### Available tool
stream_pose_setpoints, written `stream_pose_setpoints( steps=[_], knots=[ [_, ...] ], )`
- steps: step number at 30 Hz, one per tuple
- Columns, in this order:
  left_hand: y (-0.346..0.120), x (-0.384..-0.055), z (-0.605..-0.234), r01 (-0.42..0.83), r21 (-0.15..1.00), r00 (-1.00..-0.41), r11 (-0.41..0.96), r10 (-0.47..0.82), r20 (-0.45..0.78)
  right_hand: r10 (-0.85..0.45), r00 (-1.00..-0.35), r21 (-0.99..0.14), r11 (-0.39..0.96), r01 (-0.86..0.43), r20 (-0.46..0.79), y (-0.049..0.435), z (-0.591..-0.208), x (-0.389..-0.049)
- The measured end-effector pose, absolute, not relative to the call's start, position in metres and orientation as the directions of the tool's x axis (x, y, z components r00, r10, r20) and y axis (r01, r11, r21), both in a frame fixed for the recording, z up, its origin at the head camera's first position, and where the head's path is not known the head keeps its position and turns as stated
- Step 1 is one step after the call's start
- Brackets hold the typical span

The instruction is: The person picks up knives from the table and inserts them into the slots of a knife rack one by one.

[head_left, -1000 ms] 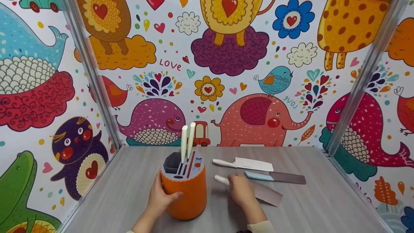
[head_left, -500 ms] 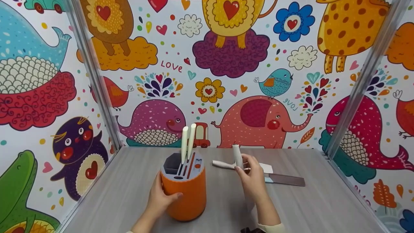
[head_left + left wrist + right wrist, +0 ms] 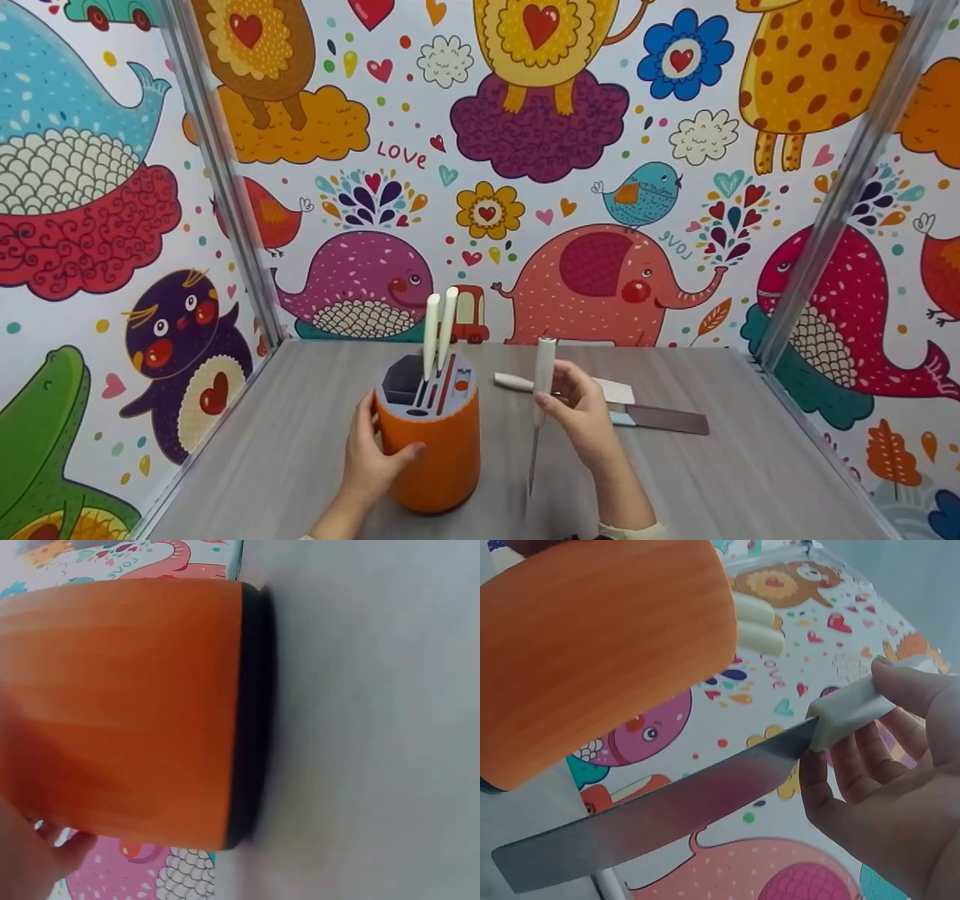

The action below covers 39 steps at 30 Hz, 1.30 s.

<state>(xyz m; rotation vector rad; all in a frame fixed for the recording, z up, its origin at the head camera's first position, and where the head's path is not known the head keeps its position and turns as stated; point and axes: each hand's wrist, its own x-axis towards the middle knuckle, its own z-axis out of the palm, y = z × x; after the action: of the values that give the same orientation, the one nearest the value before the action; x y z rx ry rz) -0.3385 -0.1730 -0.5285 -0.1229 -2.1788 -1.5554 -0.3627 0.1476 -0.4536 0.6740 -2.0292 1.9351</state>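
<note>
Presently, the right hand [image 3: 585, 412] pinches the white handle of a knife [image 3: 727, 780] between thumb and fingers, with the blade pointing down. This knife is beside the orange knife block [image 3: 435, 457], on the side toward the counter's right edge; whether its tip touches the counter [image 3: 255, 450], I cannot tell. The left hand [image 3: 371, 454] is curled around the block, which stands upright, somewhat nearer to the counter's left edge. Two cream handles [image 3: 431, 334] rise from its slots. Behind the right hand lie two more knives – a white-handled cleaver [image 3: 619, 391], closer to the far edge, and a blue-handled knife [image 3: 667, 418], whose dark blade points to the right edge. The hand partly covers both. The counter is grey, with wood-like grain. Around it stand walls [image 3: 397, 90] with cartoon animals – metal posts [image 3: 225, 180] rise near both far corners.
</note>
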Motion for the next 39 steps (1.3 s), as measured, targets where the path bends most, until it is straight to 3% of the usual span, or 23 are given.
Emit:
stream_pose_setpoints(
  steps=[3, 8, 14, 18, 20, 25, 29, 32, 35, 39],
  knots=[
    [-0.172, -0.334, -0.522, 0.440, 0.802, -0.796, 0.403, -0.238, 0.556, -0.223, -0.822, -0.840, 0.027, -0.542, 0.524, 0.141, -0.452, -0.358],
    [-0.167, -0.327, -0.507, 0.631, 0.634, -0.562, 0.446, -0.300, 0.771, -0.310, -0.795, -0.829, 0.036, -0.559, 0.522, 0.129, -0.447, -0.348],
    [-0.147, -0.302, -0.480, 0.765, 0.482, -0.357, 0.427, -0.341, 0.870, -0.351, -0.799, -0.854, -0.005, -0.520, 0.489, 0.113, -0.442, -0.336],
    [-0.134, -0.291, -0.473, 0.852, 0.314, -0.223, 0.419, -0.251, 0.942, -0.364, -0.788, -0.852, -0.031, -0.523, 0.497, 0.104, -0.443, -0.331],
    [-0.128, -0.287, -0.473, 0.857, 0.319, -0.261, 0.405, -0.193, 0.946, -0.379, -0.786, -0.857, -0.037, -0.514, 0.488, 0.099, -0.443, -0.328],
    [-0.117, -0.274, -0.475, 0.773, 0.482, -0.496, 0.413, -0.079, 0.865, -0.413, -0.786, -0.871, -0.040, -0.489, 0.460, 0.086, -0.443, -0.320],
    [-0.113, -0.270, -0.474, 0.657, 0.669, -0.700, 0.348, -0.048, 0.712, -0.375, -0.803, -0.873, -0.037, -0.486, 0.463, 0.078, -0.443, -0.314],
    [-0.111, -0.271, -0.474, 0.548, 0.787, -0.817, 0.285, -0.020, 0.576, -0.335, -0.812, -0.868, -0.041, -0.494, 0.478, 0.073, -0.443, -0.310],
    [-0.110, -0.273, -0.475, 0.498, 0.827, -0.858, 0.261, 0.010, 0.513, -0.316, -0.811, -0.861, -0.040, -0.507, 0.493, 0.070, -0.443, -0.308],
    [-0.106, -0.275, -0.481, 0.540, 0.806, -0.830, 0.243, -0.008, 0.558, -0.312, -0.806, -0.853, -0.029, -0.521, 0.503, 0.067, -0.444, -0.308]
  ],
)
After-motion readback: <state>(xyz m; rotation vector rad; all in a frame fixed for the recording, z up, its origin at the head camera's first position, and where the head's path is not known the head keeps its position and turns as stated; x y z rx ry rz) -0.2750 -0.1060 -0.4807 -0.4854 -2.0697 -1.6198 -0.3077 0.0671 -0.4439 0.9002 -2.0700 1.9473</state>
